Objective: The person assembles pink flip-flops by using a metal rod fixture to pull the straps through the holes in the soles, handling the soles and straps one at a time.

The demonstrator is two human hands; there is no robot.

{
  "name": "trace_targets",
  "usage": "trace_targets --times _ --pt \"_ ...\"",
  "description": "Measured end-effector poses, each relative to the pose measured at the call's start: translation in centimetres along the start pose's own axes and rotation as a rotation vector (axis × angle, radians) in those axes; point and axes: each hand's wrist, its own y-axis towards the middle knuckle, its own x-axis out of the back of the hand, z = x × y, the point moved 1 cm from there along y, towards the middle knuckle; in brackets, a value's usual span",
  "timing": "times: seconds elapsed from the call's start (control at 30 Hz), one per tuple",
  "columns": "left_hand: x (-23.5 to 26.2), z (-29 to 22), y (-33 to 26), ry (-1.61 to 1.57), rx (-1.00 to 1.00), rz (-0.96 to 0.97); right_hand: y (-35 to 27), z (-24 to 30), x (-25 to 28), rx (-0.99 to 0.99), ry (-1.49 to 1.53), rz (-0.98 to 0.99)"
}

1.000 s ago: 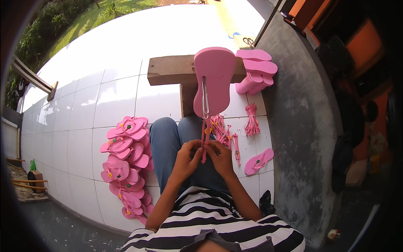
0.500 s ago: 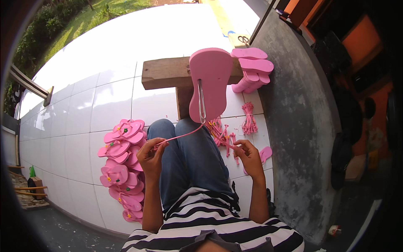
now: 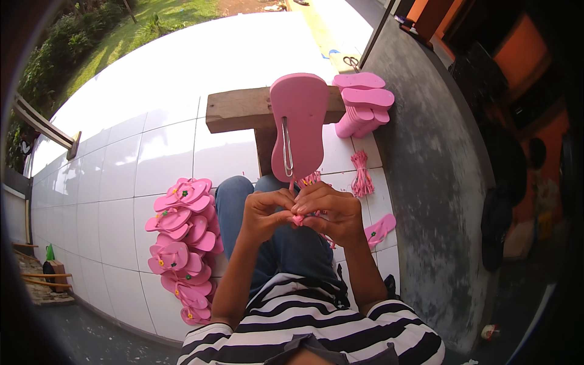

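A flat pink sole (image 3: 298,125) is being viewed from above, and the crossbeam of a wooden stand (image 3: 237,109) is being partly covered by it. A thin metal loop (image 3: 287,149) is being shown along the left part of the sole's face. Just below the sole, above blue jeans (image 3: 232,204), a small pink strap (image 3: 297,220) is being pinched by the left hand (image 3: 266,214) on one side and by the right hand (image 3: 336,213) on the other. The fingertips of both hands are being pressed together, clamped on the strap. Because most of the strap is being hidden by fingers, it cannot be told whether it is being joined to the metal loop.

Left of the sole and lower, a heap of pink sandals (image 3: 182,228) is being displayed on white floor tiles (image 3: 115,176). Right of the sole, stacked pink soles (image 3: 367,97) are being seen, while lower right, a bundle of pink straps (image 3: 361,173) and a single sandal (image 3: 381,229) are being shown.
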Motion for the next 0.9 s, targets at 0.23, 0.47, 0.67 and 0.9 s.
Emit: trace_targets --times 0.23,0.47,0.67,0.9 --pt "1.3 -3.1 3.3 0.443 -0.293 -0.202 2.2 -0.6 -2.1 -0.057 0.205 -0.324" --pt "-0.6 -10.8 10.1 1.256 -0.668 -0.324 3.0 -1.0 -3.0 -0.018 0.224 -0.396" --pt "-1.1 -11.6 12.1 1.309 -0.214 -0.064 2.8 -1.6 -3.3 0.018 0.101 -0.358" --pt "-1.2 -11.1 10.7 1.26 -0.271 -0.15 5.5 -1.1 -1.5 -0.214 0.244 -0.26"
